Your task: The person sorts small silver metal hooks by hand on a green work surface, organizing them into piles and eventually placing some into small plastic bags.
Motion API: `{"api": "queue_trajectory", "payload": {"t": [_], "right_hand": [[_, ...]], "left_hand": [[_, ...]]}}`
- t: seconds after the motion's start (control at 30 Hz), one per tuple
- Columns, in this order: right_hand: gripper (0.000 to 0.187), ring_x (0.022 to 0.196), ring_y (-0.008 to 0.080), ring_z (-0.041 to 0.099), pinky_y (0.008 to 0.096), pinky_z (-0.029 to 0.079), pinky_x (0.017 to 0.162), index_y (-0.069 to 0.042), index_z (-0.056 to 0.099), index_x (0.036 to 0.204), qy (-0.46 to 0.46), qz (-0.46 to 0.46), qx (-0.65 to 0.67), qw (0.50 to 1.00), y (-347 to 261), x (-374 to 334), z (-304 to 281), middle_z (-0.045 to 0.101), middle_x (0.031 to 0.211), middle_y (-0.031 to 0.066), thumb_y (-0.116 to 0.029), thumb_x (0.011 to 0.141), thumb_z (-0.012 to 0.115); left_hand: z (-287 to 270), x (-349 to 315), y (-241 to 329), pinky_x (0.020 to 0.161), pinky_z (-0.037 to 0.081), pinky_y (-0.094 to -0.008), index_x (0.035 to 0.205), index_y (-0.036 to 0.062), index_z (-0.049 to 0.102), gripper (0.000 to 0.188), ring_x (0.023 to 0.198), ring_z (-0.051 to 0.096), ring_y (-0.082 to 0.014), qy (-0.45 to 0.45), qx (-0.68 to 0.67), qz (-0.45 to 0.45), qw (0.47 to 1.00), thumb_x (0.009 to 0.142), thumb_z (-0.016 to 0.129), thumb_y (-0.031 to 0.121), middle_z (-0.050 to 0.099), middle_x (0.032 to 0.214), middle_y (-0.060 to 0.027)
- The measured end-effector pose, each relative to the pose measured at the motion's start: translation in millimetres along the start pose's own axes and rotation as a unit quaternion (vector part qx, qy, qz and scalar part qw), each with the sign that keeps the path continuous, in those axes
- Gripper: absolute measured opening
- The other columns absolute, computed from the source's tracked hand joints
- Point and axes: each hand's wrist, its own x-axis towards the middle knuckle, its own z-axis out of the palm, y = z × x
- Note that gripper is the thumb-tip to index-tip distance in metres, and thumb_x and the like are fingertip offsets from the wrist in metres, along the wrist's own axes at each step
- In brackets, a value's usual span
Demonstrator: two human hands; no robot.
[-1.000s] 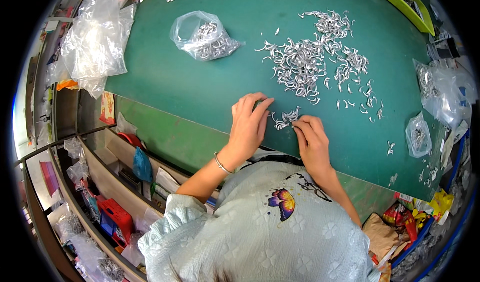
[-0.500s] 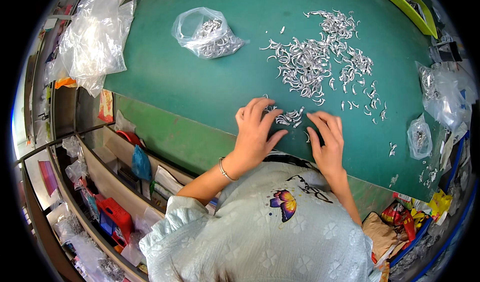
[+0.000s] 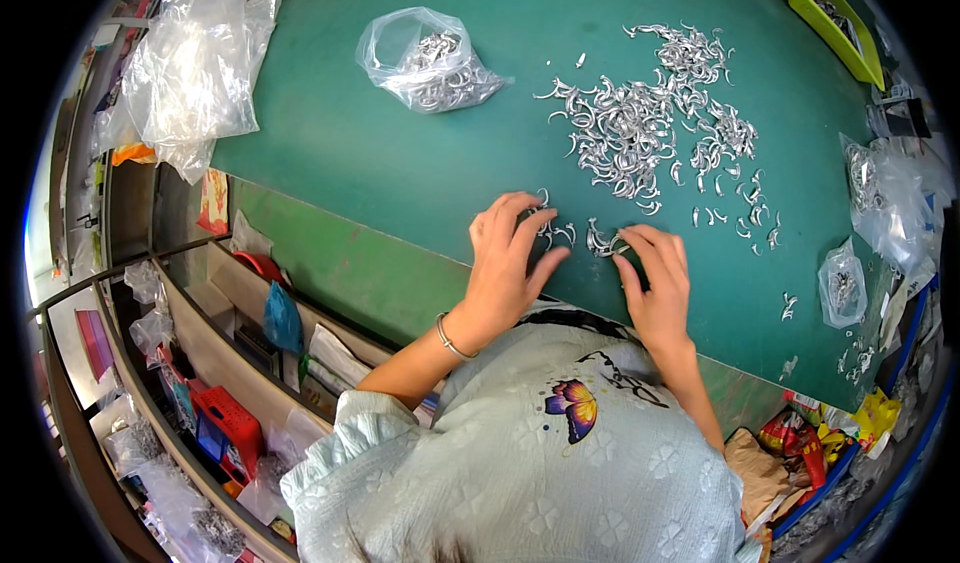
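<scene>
I am watching both hands resting flat on the green table (image 3: pixel 400 153) near the centre of the frame. The left hand (image 3: pixel 505 263) is lying with fingers spread and open, its fingertips touching a few small silver metal pieces (image 3: pixel 556 231). The right hand (image 3: pixel 655 278) is also lying open, palm down, its fingertips just touching another little cluster of curved silver pieces (image 3: pixel 600 241) between the two hands (neither hand is gripping anything that I can see). Above them, toward the upper right of the frame, a large loose pile of the same silver pieces (image 3: pixel 640 123) is spreading across the table. In the upper middle, a clear plastic bag (image 3: pixel 425 63) holding more pieces is lying well apart from the hands. A silver bracelet (image 3: pixel 448 338) is sitting on the left wrist.
</scene>
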Motion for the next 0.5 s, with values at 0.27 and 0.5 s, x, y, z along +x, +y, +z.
{"api": "queue_trajectory", "payload": {"t": [0.27,0.5], "right_hand": [[0.038,0.085,0.0306,0.06,0.0382,0.05,0.073,-0.002,0.063,0.113,-0.058,0.085,0.035,0.994,-4,-11,-8,0.058,0.104,0.0119,-0.003,0.077,0.075],[0.028,0.077,0.0234,0.062,0.0318,0.051,0.065,-0.001,0.066,0.106,-0.065,0.062,0.143,0.986,-16,27,14,0.061,0.101,0.0109,0.002,0.079,0.072]], "left_hand": [[1,0,1,0.11,0.019,-0.0667,0.144,0.002,0.035,0.097,0.143,0.022,-0.0445,-0.071,0.013,-0.002,0.997,0.067,0.085,0.031,0.028,0.151,-0.0208],[5,9,3,0.112,0.019,-0.0644,0.143,0.0012,0.036,0.095,0.142,0.022,-0.045,-0.09,0.0,0.031,0.995,0.067,0.084,0.032,0.03,0.149,-0.0211]]}}
